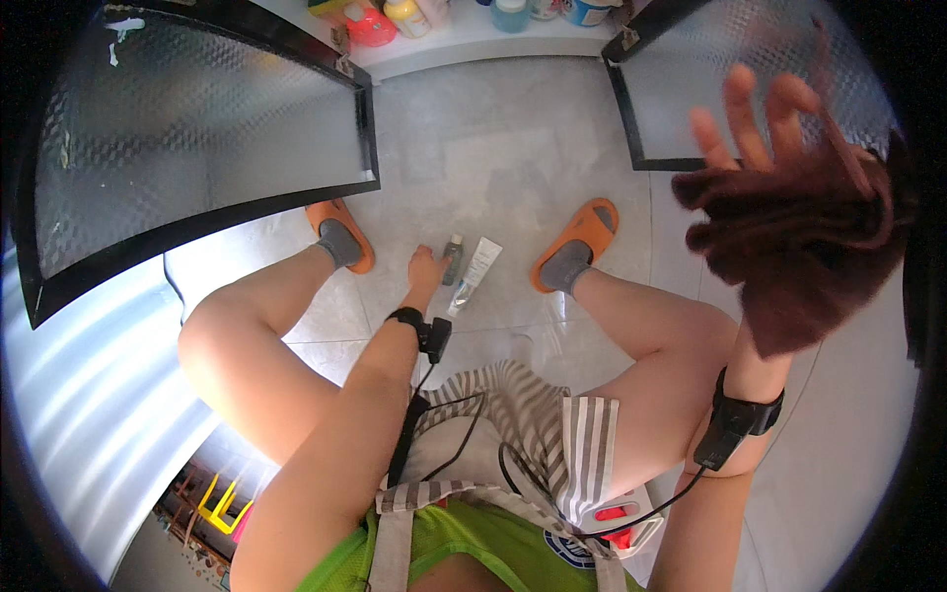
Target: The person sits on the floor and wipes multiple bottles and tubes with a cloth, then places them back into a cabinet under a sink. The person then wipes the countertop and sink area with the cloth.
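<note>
My left hand [424,268] is low over the floor, its thumb close against a small dark-tinted bottle [452,260] with a pale cap. Whether its fingers grip the bottle is not clear. Beside the bottle lies a white squeeze tube [476,274] bearing writing, its cap end towards me. Raised at the upper right, my right hand [769,122] shows spread, slightly bent fingertips. A bunched dark brown cloth [799,244] with a thin cord covers its palm and wrist, so the hold on the cloth is hidden.
Textured glass doors with black frames stand open at left [207,140] and right [688,96]. Between them a white cabinet shelf [481,50] carries several bottles and containers. My feet in orange slippers [584,240] rest on the grey tiled floor [503,163]. Cables run from my wrist straps.
</note>
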A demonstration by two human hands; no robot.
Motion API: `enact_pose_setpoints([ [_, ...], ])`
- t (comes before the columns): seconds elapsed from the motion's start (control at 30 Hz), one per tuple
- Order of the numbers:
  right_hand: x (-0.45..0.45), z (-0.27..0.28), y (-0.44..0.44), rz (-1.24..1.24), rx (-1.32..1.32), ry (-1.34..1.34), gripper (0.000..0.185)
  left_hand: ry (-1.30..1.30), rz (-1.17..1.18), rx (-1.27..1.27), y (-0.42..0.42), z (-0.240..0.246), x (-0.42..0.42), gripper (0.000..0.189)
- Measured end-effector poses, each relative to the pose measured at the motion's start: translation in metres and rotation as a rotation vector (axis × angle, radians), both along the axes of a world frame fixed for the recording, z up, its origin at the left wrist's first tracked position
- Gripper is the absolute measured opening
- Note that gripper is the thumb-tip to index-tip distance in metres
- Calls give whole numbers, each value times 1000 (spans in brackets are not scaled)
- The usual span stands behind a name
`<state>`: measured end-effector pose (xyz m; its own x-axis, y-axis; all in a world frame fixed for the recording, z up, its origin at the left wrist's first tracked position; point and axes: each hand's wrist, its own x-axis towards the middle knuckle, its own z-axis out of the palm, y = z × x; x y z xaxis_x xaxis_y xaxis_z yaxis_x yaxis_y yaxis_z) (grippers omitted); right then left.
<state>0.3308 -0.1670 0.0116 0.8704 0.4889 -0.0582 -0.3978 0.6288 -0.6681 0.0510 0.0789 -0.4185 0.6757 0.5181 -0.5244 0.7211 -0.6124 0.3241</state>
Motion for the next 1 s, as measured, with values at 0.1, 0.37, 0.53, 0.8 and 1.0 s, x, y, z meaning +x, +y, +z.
enact_pose_setpoints([
  [0.1, 24, -15, 5, 177, 200, 22, 69, 97, 153, 27, -28, -14, -20, 48],
  [0.37, 35, -40, 24, 438, 393, 286, 55, 239, 123, -128, -27, -26, -13, 52],
  [0.53, 26, -26, 33, 276, 340, 254, 49, 488, 209, -626, 3, 28, 16, 54],
  [0.8, 13, -36, 47, 96, 231, 421, 36, -304, 691, -1167, -7, 204, 62, 39],
  [1.0, -17, -31, 65, 45, 300, 341, 43, -977, 466, -903, -28, 341, 90, 37],
])
